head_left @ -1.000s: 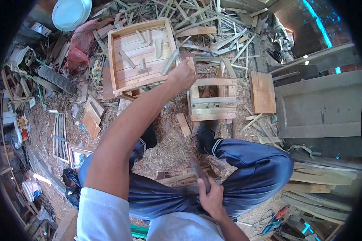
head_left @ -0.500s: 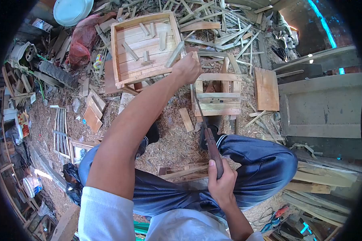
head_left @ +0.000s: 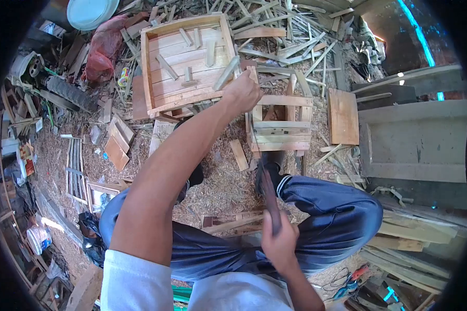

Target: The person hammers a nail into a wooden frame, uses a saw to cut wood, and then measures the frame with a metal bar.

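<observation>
My left hand (head_left: 241,92) grips the top corner of a small wooden frame (head_left: 280,122) standing on the sawdust-covered ground. My right hand (head_left: 279,243), blurred by motion, is closed on the handle of a long, dark-bladed cutting tool (head_left: 267,186) that points up toward the frame. My legs in blue trousers (head_left: 327,217) are on either side, one dark shoe (head_left: 267,173) just below the frame.
A shallow wooden crate (head_left: 187,62) with loose sticks lies beyond my left hand. Scrap slats (head_left: 290,36) pile at the back, a flat board (head_left: 343,116) lies right of the frame, a grey bench (head_left: 415,140) further right. A tyre (head_left: 70,93) and clutter sit left.
My right hand lifted the tool from my lap up toward the frame, then drew back a little and is now blurred. My left hand kept its grip on the frame.
</observation>
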The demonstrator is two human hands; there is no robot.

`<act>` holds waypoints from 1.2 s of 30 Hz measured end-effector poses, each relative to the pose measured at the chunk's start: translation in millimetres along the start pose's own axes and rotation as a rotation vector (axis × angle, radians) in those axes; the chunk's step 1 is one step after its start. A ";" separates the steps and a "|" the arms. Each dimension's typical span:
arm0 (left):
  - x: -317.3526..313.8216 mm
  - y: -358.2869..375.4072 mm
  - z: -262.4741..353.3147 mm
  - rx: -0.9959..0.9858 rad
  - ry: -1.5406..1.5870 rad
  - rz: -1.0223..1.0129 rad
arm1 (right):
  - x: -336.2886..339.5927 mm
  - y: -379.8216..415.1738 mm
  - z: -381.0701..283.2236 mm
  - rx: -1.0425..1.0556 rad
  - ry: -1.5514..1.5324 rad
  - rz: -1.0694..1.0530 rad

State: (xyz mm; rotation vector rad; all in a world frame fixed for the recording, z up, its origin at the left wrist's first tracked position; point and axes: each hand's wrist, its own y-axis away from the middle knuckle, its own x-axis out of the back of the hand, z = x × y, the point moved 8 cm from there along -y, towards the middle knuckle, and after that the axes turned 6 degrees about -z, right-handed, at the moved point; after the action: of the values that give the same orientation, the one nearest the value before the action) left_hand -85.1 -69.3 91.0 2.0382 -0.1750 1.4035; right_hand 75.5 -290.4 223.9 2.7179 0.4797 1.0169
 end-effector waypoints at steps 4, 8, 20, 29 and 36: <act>7.9 -1.1 -7.0 0.040 0.000 0.206 | -45.2 -89.6 16.9 -0.043 -0.106 -0.043; 19.3 6.9 -8.5 0.060 -0.092 0.275 | -6.4 -6.4 7.1 0.022 -0.065 -0.029; 9.3 -4.1 -7.7 0.009 0.005 -0.017 | -10.5 -2.0 4.6 -0.027 -0.126 -0.004; 3.9 1.9 -2.4 0.006 0.014 0.033 | -43.4 -72.1 17.0 -0.084 -0.116 -0.012; 10.7 0.9 -3.7 -0.008 -0.017 0.083 | -30.3 -32.6 22.2 -0.124 -0.123 -0.014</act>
State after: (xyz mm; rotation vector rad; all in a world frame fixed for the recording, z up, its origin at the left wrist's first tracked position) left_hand -84.0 -65.2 101.6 2.0574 -0.2748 1.4334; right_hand 61.3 -272.9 179.7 2.6432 0.3991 0.8405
